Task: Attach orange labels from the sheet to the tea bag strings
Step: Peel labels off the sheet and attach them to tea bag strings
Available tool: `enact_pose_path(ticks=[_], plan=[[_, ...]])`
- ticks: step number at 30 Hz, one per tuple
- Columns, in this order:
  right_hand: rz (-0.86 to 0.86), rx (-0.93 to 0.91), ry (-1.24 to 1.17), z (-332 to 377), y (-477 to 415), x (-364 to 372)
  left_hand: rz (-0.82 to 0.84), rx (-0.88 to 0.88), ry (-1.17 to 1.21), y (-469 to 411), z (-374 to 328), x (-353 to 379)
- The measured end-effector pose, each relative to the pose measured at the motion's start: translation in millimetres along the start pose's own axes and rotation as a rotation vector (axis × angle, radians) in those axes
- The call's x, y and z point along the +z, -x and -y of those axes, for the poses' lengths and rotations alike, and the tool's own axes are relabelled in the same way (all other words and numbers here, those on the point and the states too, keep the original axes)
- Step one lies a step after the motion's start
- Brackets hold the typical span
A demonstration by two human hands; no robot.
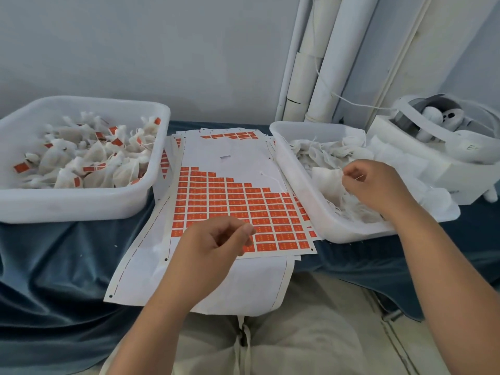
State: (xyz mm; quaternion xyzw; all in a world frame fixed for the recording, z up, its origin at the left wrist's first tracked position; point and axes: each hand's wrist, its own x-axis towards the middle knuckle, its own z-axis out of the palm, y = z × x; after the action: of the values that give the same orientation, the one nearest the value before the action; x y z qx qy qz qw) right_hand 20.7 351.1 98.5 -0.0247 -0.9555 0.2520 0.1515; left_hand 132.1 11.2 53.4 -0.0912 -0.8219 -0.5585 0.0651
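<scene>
Broadly, a blue cloth (54, 266) drapes the table. On its left a white tub (81, 205) holds tea bags already tagged orange. On its right a second tub (300, 193) holds untagged bags, with a white machine (446, 150) behind it. Between the tubs lies the label sheet (238, 204), partly stripped, on top of other sheets. The left hand (213, 244) hovers curled above the sheet's near edge, covering some labels; I cannot tell whether it pinches one. The right hand (378, 185) pinches a tea bag (326, 182) inside the second tub.
</scene>
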Motion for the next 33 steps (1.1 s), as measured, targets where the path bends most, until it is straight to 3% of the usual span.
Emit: enact_pose_path(ticks=[4, 9, 14, 21, 28, 33], plan=[[0.004, -0.030, 0.019, 7.1, 2.2, 1.7, 0.024, -0.035, 0.010, -0.1, 0.6, 0.9], [0.075, 0.065, -0.112, 10.5, 5.5, 3.1, 0.077, -0.073, -0.035, 0.1, 2.8, 3.5], [-0.016, -0.034, -0.094, 15.2, 14.8, -9.4, 0.103, -0.072, -0.042, 0.7, 6.6, 7.1], [-0.091, -0.046, -0.420, 42.0, 39.4, -38.6, 0.120, -0.029, -0.001, 5.5, -3.4, 16.9], [0.249, -0.147, -0.840, 89.9, 88.3, -28.0, -0.010, -0.032, 0.282, 16.5, -21.1, 29.6], [0.512, -0.090, -1.043, 104.5, 119.1, 15.8, 0.142, -0.247, 0.647, 17.0, -23.3, 23.4]])
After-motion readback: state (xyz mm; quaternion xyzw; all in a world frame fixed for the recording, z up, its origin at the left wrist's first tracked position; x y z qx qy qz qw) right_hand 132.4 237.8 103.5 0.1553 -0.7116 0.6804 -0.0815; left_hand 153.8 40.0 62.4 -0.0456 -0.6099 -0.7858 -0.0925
